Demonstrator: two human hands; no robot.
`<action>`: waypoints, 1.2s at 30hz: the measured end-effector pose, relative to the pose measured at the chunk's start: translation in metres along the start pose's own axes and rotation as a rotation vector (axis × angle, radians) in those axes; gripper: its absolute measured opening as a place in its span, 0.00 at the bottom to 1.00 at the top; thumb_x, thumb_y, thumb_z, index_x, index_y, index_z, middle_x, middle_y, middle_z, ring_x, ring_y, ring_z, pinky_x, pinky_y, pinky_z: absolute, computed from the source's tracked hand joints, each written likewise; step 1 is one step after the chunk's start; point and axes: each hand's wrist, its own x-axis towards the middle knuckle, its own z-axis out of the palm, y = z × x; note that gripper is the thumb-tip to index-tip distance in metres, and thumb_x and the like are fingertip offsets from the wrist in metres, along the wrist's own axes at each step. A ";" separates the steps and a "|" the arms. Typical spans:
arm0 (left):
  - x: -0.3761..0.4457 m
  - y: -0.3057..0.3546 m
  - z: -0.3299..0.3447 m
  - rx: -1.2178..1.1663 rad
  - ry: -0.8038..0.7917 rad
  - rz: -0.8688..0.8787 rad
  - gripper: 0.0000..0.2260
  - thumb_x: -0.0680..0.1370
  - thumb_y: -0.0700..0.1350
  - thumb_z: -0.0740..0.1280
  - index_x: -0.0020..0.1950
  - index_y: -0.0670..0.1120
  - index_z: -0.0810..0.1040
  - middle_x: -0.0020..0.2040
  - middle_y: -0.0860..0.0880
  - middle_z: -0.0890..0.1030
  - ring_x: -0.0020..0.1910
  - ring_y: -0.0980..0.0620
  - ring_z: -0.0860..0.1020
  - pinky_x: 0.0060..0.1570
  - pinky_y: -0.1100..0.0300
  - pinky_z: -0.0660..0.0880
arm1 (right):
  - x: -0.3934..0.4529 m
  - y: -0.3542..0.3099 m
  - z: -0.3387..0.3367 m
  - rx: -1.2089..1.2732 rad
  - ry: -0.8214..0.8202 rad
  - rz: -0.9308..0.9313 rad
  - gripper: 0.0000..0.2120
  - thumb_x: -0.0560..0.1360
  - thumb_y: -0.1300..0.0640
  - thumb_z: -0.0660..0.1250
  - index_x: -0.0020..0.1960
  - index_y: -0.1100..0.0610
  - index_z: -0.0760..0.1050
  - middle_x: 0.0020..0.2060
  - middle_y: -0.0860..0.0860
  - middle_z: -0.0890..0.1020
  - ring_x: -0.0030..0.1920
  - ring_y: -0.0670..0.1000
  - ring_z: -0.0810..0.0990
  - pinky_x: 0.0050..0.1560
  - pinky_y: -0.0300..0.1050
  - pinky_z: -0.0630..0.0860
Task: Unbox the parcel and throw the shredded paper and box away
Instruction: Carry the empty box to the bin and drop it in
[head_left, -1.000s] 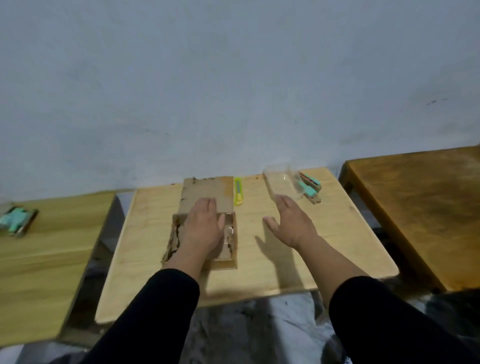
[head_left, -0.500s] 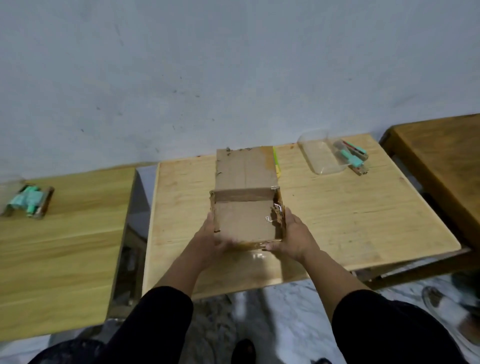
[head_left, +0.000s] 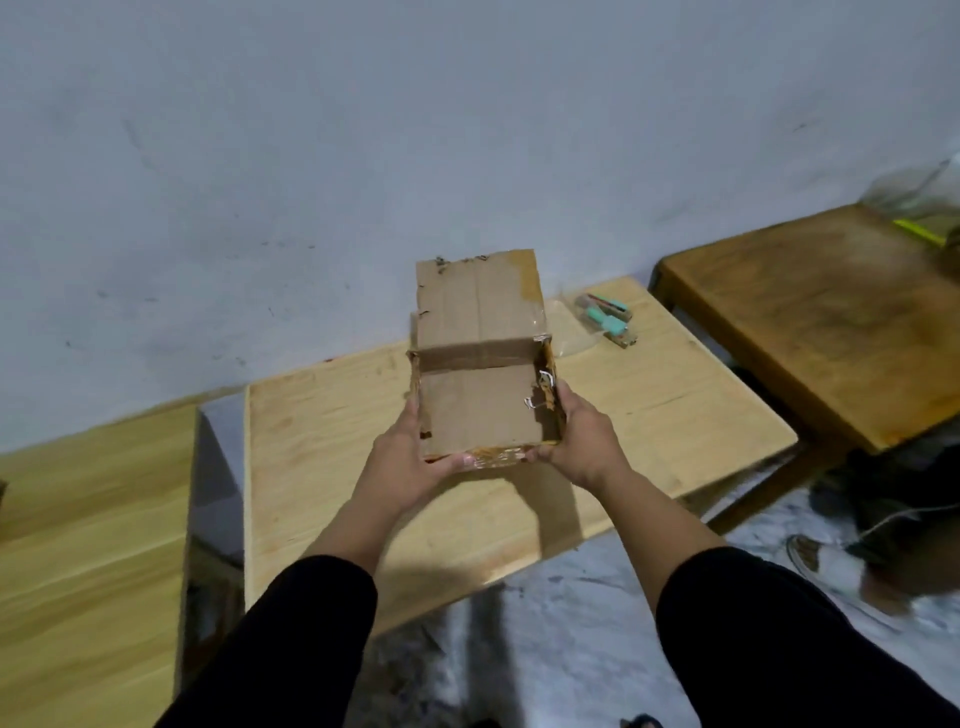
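A shallow brown cardboard box (head_left: 480, 410) with its lid flap standing up at the far side hangs above the light wooden table (head_left: 322, 415). My left hand (head_left: 402, 462) grips its near left corner and my right hand (head_left: 582, 441) grips its near right corner. The inside of the box looks bare, with a few thin white strips (head_left: 540, 395) stuck at its right wall. Torn tape runs along the front rim.
A clear plastic container (head_left: 569, 330) and a teal and brown stapler (head_left: 610, 319) lie at the table's far right. A darker wooden table (head_left: 810, 322) stands to the right, with a clear bag (head_left: 924, 202) on it. Another light table (head_left: 88, 519) is at left. A shoe (head_left: 821, 566) rests on the floor.
My left hand lay on the box and my right was free; both hands took hold of the box and lifted it off the table. My view has swung to the right.
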 end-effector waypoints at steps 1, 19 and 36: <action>0.006 0.012 0.002 0.016 -0.011 0.031 0.47 0.66 0.57 0.75 0.75 0.46 0.51 0.71 0.44 0.70 0.68 0.45 0.69 0.65 0.58 0.66 | -0.002 0.003 -0.012 0.006 0.039 0.012 0.47 0.60 0.58 0.79 0.72 0.50 0.57 0.63 0.52 0.76 0.63 0.54 0.74 0.66 0.45 0.69; -0.012 0.257 0.247 0.058 -0.562 0.559 0.50 0.64 0.59 0.75 0.76 0.51 0.47 0.71 0.47 0.69 0.67 0.47 0.69 0.67 0.54 0.66 | -0.178 0.215 -0.212 0.014 0.544 0.592 0.48 0.60 0.55 0.79 0.73 0.55 0.56 0.65 0.56 0.74 0.62 0.56 0.74 0.64 0.46 0.72; -0.040 0.299 0.450 0.258 -0.910 0.582 0.43 0.64 0.59 0.75 0.73 0.48 0.58 0.66 0.47 0.72 0.63 0.51 0.72 0.60 0.63 0.69 | -0.229 0.396 -0.223 0.160 0.336 0.898 0.51 0.63 0.56 0.77 0.75 0.51 0.46 0.72 0.56 0.62 0.70 0.57 0.65 0.68 0.48 0.66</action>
